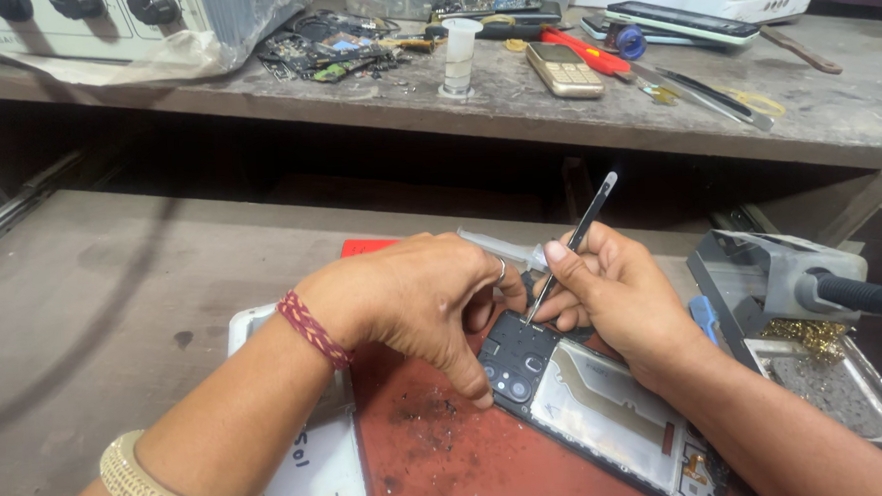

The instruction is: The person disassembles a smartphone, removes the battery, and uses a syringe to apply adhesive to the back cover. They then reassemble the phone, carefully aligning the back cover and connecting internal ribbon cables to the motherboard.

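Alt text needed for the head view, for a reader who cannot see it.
Two bare hands work on an opened phone on a red mat: the right hand holds tweezers tip-down near the camera end, while the left hand steadies the phone. A cluttered shelf sits behind.

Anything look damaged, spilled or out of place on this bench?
Yes. Dark grit and scorch-like specks are scattered over the red mat beside the opened phone, near the left hand. On the upper shelf, loose circuit boards lie in a heap. The right hand holds tweezers normally.
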